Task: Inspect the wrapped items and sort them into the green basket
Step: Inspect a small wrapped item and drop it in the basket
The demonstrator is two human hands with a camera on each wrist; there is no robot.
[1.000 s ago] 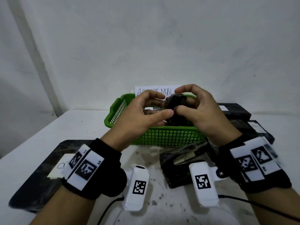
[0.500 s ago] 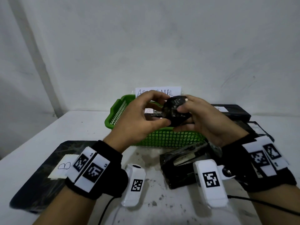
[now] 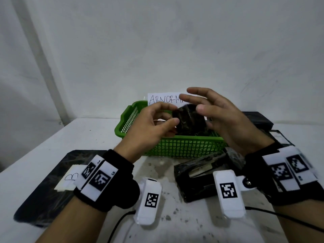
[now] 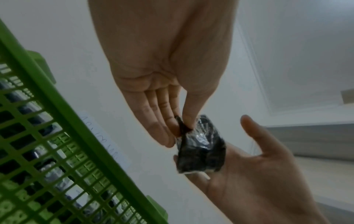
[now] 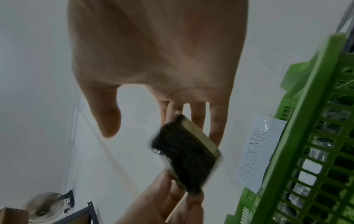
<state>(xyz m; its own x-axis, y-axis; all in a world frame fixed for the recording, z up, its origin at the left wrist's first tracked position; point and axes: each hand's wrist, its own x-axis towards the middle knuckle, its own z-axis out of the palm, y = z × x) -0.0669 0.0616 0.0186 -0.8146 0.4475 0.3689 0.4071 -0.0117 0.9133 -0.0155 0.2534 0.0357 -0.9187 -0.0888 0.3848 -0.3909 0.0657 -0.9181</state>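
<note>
One wrapped item (image 3: pixel 190 120) above green basket (image 3: pixel 184 146), pinched by L hand (image 3: pixel 150 127), orientation unclear.

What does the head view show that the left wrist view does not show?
Only the head view shows the table, the flat black pack with the note "B", and other wrapped packs near the wrists. Only the left wrist view shows the left hand pinching a corner of the wrapped item between thumb and fingers. Both show the green basket, the open right hand and the paper sign.
</note>
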